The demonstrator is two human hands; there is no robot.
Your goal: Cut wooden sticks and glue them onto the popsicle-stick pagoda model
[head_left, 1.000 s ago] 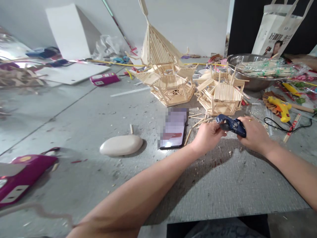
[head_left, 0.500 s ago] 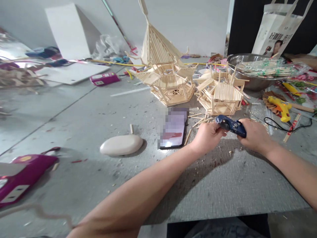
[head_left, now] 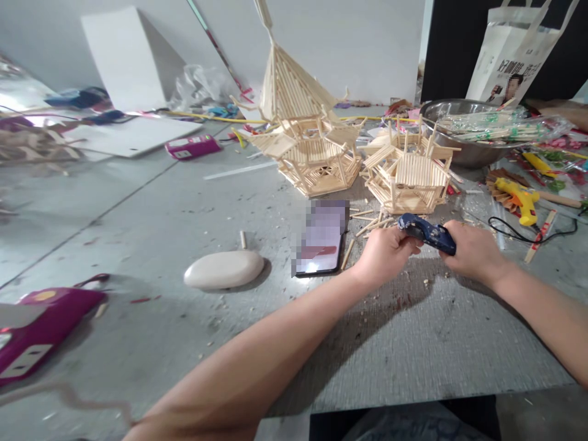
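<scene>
A dark blue hand tool (head_left: 427,234), scuffed with pale specks, is held low over the near right part of the table. My right hand (head_left: 471,250) is wrapped around its right end. At the tool's left end, my left hand (head_left: 383,252) is closed in a pinch; whatever lies between those fingers is hidden. Just beyond both hands stands a small open pavilion of wooden sticks (head_left: 411,177). Behind it to the left rises a taller stick pavilion (head_left: 312,135) with a pointed roof. Loose cut sticks (head_left: 365,223) lie beside my left hand.
A phone (head_left: 320,239) lies left of my hands, with a white oval case (head_left: 224,269) farther left. Purple power strips (head_left: 193,147) sit on the left side. To the right are a yellow glue gun (head_left: 519,199) and a metal bowl (head_left: 475,154) holding packaged sticks.
The view shifts very slightly. Both hands and the blue tool keep almost the same position and grip.
</scene>
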